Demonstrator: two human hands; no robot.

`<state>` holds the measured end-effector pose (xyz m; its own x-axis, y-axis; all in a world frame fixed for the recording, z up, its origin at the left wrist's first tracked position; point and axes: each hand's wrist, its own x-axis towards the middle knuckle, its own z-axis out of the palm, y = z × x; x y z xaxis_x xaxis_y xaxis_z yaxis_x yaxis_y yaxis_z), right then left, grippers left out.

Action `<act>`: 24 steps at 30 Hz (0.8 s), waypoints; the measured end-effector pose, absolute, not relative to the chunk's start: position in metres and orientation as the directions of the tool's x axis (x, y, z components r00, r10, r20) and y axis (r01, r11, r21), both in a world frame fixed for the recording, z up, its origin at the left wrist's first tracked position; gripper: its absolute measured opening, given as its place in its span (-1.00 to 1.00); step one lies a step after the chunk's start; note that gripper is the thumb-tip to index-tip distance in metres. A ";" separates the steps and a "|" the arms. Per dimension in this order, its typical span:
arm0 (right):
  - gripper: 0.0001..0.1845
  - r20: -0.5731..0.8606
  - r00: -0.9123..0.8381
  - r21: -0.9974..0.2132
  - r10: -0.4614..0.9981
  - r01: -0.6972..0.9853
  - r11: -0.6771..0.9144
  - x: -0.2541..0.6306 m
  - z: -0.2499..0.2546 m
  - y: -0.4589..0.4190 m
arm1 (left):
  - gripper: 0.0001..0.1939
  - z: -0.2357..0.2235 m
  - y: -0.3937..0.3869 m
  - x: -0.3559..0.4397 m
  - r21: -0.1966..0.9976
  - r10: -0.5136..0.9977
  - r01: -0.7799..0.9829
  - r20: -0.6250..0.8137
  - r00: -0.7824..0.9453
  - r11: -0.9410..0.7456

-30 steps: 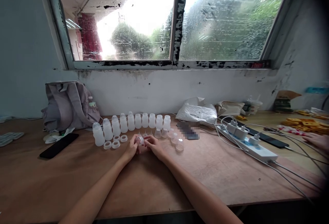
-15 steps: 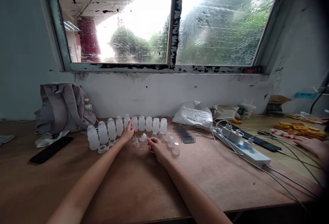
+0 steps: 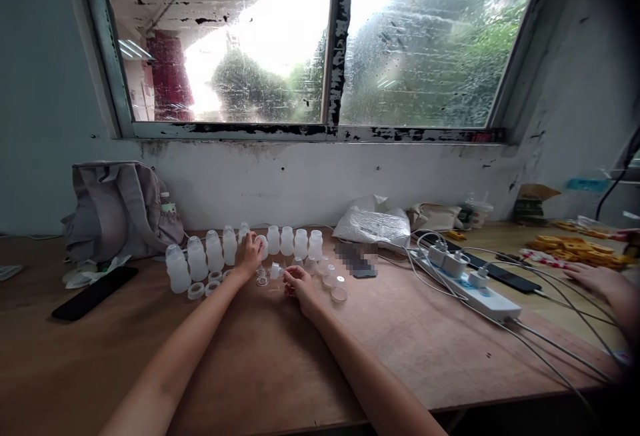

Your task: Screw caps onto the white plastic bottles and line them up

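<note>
Four bottles stand between left hand and silver bag.

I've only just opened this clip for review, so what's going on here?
A person sits at a wooden table handling baby-bottle parts. The left hand has its grip on a frosted bottle; the right hand's fingertips are at a small clear fitting, though whether they pinch it is unclear. Capped bottles line up to the left, uncapped ones to the right. White rings and clear caps lie in front.
</note>
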<state>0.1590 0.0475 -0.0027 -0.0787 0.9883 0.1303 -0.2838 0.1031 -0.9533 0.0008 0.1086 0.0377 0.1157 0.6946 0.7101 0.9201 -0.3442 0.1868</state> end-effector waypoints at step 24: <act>-0.70 0.074 -0.079 -0.918 0.994 -0.395 0.037 0.162 -0.006 0.052 | -0.42 -0.004 0.019 0.005 0.740 0.828 0.381 0.536 0.164 -0.554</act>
<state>0.1615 0.0520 -0.0060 -0.0790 0.9941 0.0739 -0.3947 0.0369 -0.9181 0.0045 0.0188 -0.0042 0.1642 0.8284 0.5355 0.3813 -0.5540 0.7401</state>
